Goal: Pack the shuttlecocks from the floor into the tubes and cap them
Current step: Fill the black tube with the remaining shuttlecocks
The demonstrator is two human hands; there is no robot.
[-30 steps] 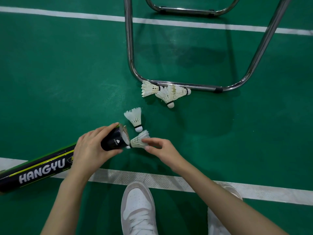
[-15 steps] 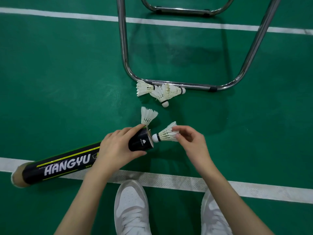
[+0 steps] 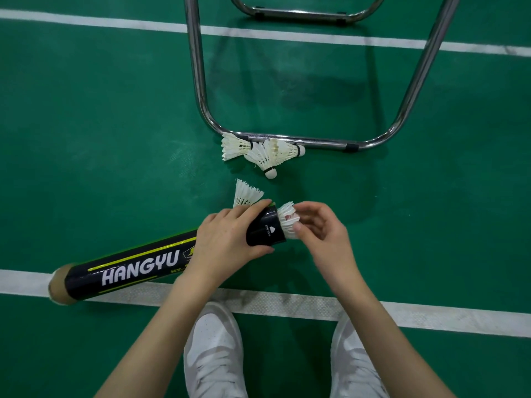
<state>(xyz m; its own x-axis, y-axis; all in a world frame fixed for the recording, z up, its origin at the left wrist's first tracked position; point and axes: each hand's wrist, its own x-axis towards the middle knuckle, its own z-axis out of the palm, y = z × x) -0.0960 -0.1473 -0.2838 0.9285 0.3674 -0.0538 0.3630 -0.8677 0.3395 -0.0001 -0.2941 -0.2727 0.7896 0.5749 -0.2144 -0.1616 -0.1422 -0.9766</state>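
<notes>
Shuttlecock (image 3: pixel 288 220) is sitting cork-first in the mouth of the black HANGYU tube (image 3: pixel 135 267), feathers poking out right against the right hand (image 3: pixel 323 231), whose curled fingers pinch the feather edge. Left hand (image 3: pixel 227 239) is wrapped round the tube near its open end, tube slanted low across the green floor (image 3: pixel 100 124). Loose shuttlecock (image 3: pixel 246 193) sits just behind the left fingers; three more (image 3: pixel 263 152) lie bunched against the chair frame (image 3: pixel 301 140).

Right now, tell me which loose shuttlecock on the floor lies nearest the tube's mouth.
The lone shuttlecock just behind the left hand, feathers pointing away from the person. The other three lie clustered farther off, against the chrome chair frame.
</notes>
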